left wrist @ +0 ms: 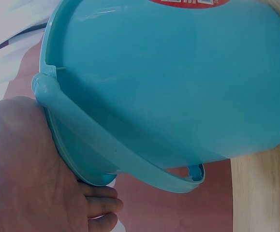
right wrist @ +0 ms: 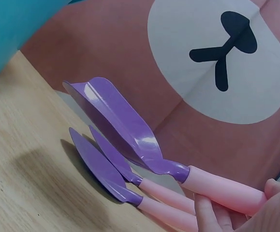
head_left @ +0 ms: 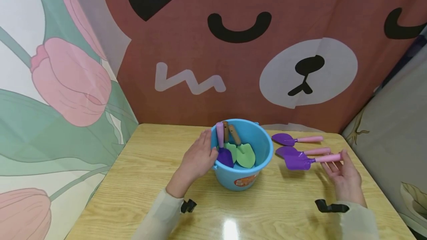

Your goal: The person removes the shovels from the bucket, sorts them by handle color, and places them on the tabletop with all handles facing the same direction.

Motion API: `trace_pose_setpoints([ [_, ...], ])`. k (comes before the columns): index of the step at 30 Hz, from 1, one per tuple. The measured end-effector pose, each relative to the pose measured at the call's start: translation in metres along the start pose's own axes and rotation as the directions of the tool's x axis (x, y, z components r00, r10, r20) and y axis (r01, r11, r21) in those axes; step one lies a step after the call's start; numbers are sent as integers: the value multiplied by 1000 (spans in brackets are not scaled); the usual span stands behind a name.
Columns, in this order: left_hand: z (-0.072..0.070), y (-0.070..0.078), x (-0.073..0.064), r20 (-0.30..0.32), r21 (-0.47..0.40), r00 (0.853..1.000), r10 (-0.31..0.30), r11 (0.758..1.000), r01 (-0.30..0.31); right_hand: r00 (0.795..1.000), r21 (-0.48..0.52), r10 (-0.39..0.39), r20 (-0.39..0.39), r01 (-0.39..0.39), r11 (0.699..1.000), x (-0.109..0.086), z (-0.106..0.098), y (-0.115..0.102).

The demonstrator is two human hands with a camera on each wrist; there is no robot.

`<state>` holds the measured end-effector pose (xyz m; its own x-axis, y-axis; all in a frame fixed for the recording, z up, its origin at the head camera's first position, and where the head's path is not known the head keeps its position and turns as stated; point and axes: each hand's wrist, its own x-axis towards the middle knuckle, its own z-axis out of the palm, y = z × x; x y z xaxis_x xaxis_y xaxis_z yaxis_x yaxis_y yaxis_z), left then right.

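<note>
A light blue bucket [head_left: 245, 180] stands on the table with garden tools leaning inside: a purple trowel [head_left: 225, 157] with a lilac handle and two green hand shovels [head_left: 246, 156] with brown handles. My left hand [head_left: 198, 155] rests against the bucket's left rim, fingers extended; its handle [left wrist: 106, 145] hangs down the side in the left wrist view. To the right of the bucket, my right hand [head_left: 345, 177] holds a purple hand shovel [right wrist: 120, 121] by the end of its pink handle, thumb on top and fingers beneath. The shovel is raised above the table, blade toward the bucket.
Two more purple trowels with pink handles lie on the wooden table [head_left: 160, 166], the far trowel [head_left: 283, 139] behind the near trowel [head_left: 287, 152], both right of the bucket. A curtain with a bear print [head_left: 186, 110] hangs at the table's back edge.
</note>
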<state>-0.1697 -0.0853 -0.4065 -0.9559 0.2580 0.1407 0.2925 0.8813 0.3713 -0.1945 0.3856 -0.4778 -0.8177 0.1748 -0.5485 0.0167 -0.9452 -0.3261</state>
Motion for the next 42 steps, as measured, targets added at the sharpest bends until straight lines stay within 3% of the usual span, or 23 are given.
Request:
trace_pose_setpoints([
  [27, 0, -1, 0, 2, 5, 1000, 1, 1000, -1, 996, -88, -23, -91, 15, 996, 10, -6, 7],
  [42, 0, 0, 1, -7, -4, 1000, 4, 1000, -4, 997, -99, 34, -73, -41, 994, 11, -13, 7],
])
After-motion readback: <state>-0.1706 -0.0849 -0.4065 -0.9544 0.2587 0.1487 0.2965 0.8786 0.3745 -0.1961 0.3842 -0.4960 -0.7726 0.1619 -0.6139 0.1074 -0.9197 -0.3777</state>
